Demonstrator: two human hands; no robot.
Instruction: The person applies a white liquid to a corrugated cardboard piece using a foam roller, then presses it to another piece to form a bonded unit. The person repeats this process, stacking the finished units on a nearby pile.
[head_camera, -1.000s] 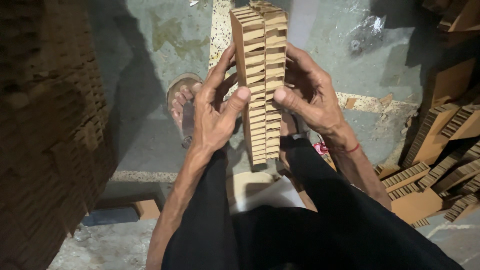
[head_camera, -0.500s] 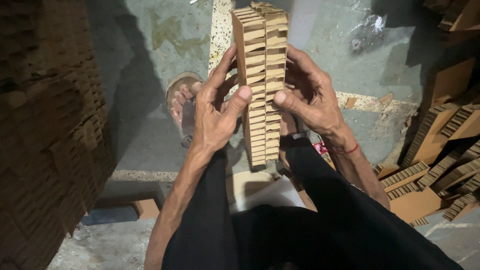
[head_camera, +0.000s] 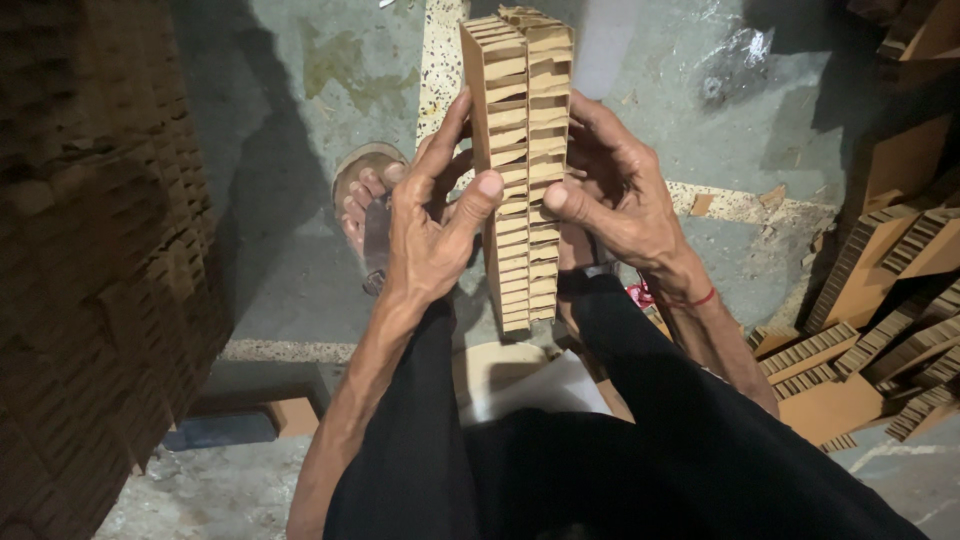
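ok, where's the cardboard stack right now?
Head view, centre: the cardboard stack stands upright between the left hand and right hand, above the floor.

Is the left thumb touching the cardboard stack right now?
Touching. The head view shows the left hand with its thumb pad pressed flat on the cardboard stack, no gap visible.

Barely any shift: cardboard stack (head_camera: 520, 160) tips a touch toward 1 o'clock, left thumb (head_camera: 478, 195) and right thumb (head_camera: 560, 200) pressing marginally closer (edges slightly squarer).
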